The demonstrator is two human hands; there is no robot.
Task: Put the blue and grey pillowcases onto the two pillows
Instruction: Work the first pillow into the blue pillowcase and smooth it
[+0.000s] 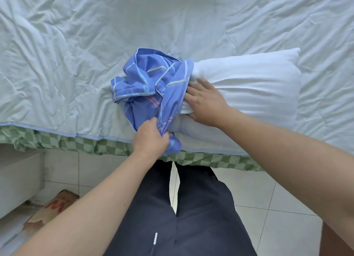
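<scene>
Dark trousers (182, 217) at 6 o'clock, then the left hand (151, 136) pinching the bunched blue pillowcase (151, 83) while the right hand (206, 102) presses flat-fingered on the white pillow (249, 83) at 3 o'clock; honestly the opening looks barely hooked on, so a tug could pop it off.

Left hand (150, 134) grips the blue pillowcase (153, 87) (bunched, apparently over one end) while right hand (206, 102) presses the pillow (249, 83).

The blue pillowcase (151, 87) carries a pale printed band with small lettering, too blurred and creased to read. On the floor, a brown paper bag (51, 207) shows a large red "M".
</scene>
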